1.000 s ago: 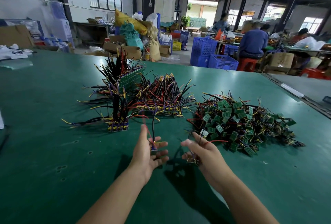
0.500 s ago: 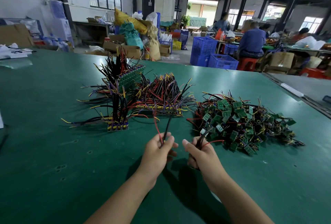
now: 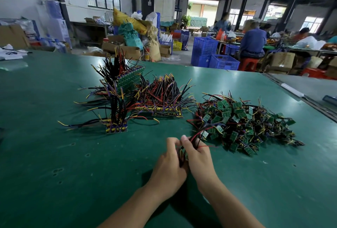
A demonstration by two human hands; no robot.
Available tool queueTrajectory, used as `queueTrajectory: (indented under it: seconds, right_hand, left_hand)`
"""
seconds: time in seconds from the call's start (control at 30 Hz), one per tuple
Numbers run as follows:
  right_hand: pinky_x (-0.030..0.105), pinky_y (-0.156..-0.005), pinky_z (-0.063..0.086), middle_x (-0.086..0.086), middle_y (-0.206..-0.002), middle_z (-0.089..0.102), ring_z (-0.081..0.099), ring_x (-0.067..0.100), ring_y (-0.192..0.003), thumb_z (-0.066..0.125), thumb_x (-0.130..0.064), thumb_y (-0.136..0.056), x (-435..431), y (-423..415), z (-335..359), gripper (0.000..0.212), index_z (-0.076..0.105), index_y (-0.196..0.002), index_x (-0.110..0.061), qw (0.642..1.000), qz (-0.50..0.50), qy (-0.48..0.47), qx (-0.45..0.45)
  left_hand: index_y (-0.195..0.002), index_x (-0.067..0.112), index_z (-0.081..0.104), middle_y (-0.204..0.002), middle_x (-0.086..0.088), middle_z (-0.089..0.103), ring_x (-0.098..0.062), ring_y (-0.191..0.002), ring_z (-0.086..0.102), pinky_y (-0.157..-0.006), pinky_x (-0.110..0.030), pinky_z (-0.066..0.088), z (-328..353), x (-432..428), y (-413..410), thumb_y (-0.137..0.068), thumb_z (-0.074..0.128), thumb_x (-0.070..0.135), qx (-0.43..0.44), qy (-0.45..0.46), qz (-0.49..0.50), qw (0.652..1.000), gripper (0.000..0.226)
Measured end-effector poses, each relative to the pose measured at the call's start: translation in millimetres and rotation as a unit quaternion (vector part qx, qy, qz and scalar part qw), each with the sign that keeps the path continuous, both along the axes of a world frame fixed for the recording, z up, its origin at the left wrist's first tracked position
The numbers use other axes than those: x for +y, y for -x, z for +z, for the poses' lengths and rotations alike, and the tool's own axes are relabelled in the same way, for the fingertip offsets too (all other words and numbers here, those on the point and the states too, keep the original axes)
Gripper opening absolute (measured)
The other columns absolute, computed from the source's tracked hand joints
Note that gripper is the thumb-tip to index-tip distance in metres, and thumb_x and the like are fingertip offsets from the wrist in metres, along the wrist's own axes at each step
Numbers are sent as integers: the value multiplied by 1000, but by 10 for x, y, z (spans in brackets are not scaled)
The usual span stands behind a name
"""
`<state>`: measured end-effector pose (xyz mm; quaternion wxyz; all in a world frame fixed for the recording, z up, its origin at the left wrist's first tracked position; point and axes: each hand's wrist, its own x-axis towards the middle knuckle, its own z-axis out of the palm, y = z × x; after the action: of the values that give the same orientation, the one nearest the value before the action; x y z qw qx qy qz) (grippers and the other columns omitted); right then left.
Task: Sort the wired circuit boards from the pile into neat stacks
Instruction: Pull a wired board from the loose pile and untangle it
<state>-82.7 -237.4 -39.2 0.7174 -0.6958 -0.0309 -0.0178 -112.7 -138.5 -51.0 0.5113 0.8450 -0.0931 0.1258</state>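
Now, just before the pile, left hand and right hand touch, both clenched round wired boards; stacks stand left of the pile.

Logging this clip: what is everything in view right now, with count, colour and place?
loose pile: one, green boards with red, black, yellow wires, table right.
sorted stacks: at least three, wires pointing up, table centre-left.
table: one, green, foreground.
crates: several, blue, floor beyond the table.
seated workers: several, one in blue, far right.
held bundle: one, dark and red wires, between both hands.
left hand: one, grips held bundle, bottom centre.
right hand: one, grips held bundle, near the loose pile.
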Motion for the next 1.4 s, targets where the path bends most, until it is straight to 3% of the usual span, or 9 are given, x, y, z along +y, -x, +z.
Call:
queueTrajectory:
  seconds: [0.2,0.33,0.47,0.6,0.73,0.83,1.03,1.17,1.4]
  right_hand:
    - [27,-61,46,0,-65,60,56,13,-62,44,-28,-103,-77,-25,52,37,57,-74,-9,995,-26,45,-84]
    - [32,-49,38,-6,-51,49,45,13,-47,48,-29,-101,-150,-9,49,30,50,-73,-17,989,40,87,-113]
    - [21,-59,48,-15,-68,67,61,0,-62,56,-15,-98,-115,48,31,25,64,-80,-29,971,126,157,-127]
    - [32,-46,45,-9,-52,57,52,11,-48,55,-14,-91,-158,38,63,35,61,-61,-33,945,154,271,-101]
    - [38,-41,52,0,-48,56,56,20,-39,44,-9,-77,-208,37,84,21,60,-68,-19,927,179,320,-80]
    - [35,-45,54,-4,-53,61,62,18,-44,48,-17,-74,-246,38,101,17,56,-65,-29,915,224,321,-96]
    - [40,-75,57,8,-73,67,68,26,-71,68,-30,-80,-388,-28,139,10,72,-89,-28,951,284,116,-28]
    - [41,-66,57,15,-89,64,64,32,-64,70,-22,-87,-385,-28,136,23,67,-106,-8,963,251,-75,59]
    - [33,-60,54,13,-92,62,57,22,-63,64,-22,-83,-238,-8,159,21,67,-93,-3,957,199,-193,85]
  left_hand:
    - [-97,25,35,-95,3,50,-13,-89,50,-76,-30,43,48,21,19,-70,57,29,-19,64,14,998,36]
    - [-102,24,48,-104,6,53,-7,-100,51,-84,-23,41,94,83,-6,-69,60,50,-29,165,48,985,44]
    - [-112,26,58,-113,5,58,-10,-107,58,-95,-34,47,75,17,-35,-63,67,55,26,181,-12,983,57]
    - [-93,27,70,-107,10,61,-4,-106,59,-97,-30,46,79,28,-57,-65,69,50,-7,174,-15,985,36]
    - [-77,33,66,-93,13,60,0,-88,58,-80,-13,41,110,49,-31,-72,64,48,-72,105,31,991,16]
    - [-85,26,66,-83,8,67,-7,-77,63,-70,-26,50,123,40,2,-80,59,47,-69,92,24,993,23]
    - [-90,11,63,-76,2,73,-6,-73,68,-68,-16,51,183,108,-78,-92,60,7,-33,297,5,954,6]
    - [-95,7,58,-71,0,71,-6,-67,62,-62,-15,47,200,163,-130,-90,58,4,-9,384,5,923,6]
    - [-89,7,56,-68,2,70,-3,-55,58,-54,-14,49,157,179,-210,-81,60,14,62,534,14,843,12]
